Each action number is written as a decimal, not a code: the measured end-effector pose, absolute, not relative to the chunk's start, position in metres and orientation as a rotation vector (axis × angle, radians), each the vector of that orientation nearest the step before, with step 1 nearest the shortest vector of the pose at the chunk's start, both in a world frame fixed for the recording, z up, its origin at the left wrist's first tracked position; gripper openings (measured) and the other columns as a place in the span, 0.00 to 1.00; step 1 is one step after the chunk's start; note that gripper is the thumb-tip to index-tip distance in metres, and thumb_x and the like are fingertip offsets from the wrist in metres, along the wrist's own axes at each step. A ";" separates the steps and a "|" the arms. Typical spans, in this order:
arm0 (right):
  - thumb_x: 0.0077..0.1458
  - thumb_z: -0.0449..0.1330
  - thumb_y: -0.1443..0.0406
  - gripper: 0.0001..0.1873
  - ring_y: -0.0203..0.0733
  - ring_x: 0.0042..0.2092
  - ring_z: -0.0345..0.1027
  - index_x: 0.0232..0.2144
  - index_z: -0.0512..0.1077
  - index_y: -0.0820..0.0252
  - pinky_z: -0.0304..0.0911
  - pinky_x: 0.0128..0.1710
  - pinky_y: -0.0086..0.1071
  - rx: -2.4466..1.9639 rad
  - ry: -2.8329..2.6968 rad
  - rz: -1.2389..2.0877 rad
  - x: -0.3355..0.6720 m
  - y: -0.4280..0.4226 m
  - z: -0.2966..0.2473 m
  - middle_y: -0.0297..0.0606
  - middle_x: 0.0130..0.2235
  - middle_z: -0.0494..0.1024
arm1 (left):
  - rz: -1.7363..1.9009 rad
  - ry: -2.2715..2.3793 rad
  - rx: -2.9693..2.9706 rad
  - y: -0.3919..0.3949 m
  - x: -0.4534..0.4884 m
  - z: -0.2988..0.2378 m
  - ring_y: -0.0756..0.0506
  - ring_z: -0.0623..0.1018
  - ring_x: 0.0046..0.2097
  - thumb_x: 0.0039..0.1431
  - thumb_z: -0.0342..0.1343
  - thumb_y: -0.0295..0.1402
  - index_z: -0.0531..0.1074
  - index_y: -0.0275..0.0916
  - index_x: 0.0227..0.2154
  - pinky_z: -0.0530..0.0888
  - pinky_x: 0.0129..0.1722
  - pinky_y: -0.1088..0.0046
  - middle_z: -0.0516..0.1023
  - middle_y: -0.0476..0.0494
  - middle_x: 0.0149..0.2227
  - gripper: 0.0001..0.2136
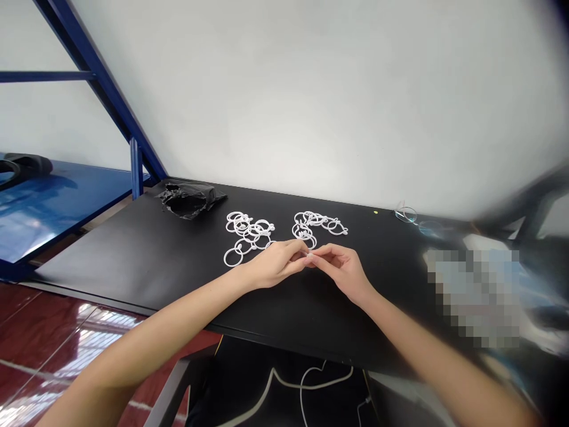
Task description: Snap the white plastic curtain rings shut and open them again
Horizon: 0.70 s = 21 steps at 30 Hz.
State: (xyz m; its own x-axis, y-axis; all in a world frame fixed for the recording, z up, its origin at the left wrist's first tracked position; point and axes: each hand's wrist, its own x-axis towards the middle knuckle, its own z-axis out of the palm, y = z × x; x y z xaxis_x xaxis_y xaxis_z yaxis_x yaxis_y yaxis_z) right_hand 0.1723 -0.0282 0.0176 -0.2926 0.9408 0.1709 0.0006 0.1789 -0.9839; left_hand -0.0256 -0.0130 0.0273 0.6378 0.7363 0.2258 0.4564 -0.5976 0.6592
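My left hand (282, 260) and my right hand (344, 271) meet over the middle of the black table, fingertips pinched together. Between them shows a bit of a small white plastic piece (310, 255); the fingers hide most of it, so its full shape cannot be made out. Just beyond my fingertips lies a bunch of white plastic rings (302, 228), each with a small knob or clip, stretching off to the right. A second cluster of white rings (251, 233) rests to the left, past my left wrist.
On the black table (133, 255), a crumpled black plastic bag (191, 198) lies open at the back left. Clear glasses (405, 214) sit at the back right, near a blurred, pixelated pale package (475, 296). A white wall stands behind; cables (267, 391) hang below the front edge.
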 end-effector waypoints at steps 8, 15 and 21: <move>0.54 0.63 0.65 0.08 0.47 0.46 0.73 0.39 0.77 0.56 0.72 0.45 0.44 -1.133 -1.943 0.606 0.186 -0.019 0.008 0.41 0.43 0.80 | 0.441 1.382 2.849 0.011 -0.050 0.030 0.40 0.72 0.42 0.62 0.54 0.47 0.73 0.34 0.39 0.68 0.44 0.64 0.72 0.38 0.41 0.19; 0.55 0.60 0.69 0.06 0.45 0.37 0.71 0.32 0.76 0.56 0.70 0.36 0.40 -1.193 -2.084 0.512 0.191 -0.016 0.005 0.37 0.33 0.79 | 0.239 1.541 2.874 0.018 -0.067 0.029 0.39 0.72 0.45 0.61 0.55 0.36 0.73 0.34 0.45 0.67 0.47 0.62 0.73 0.38 0.43 0.13; 0.50 0.66 0.62 0.05 0.39 0.30 0.67 0.31 0.77 0.58 0.65 0.28 0.34 -1.166 -1.733 0.843 0.192 -0.014 0.012 0.37 0.30 0.77 | 0.446 1.421 2.834 0.016 -0.068 0.030 0.39 0.72 0.48 0.62 0.53 0.33 0.70 0.36 0.48 0.68 0.49 0.58 0.71 0.38 0.48 0.14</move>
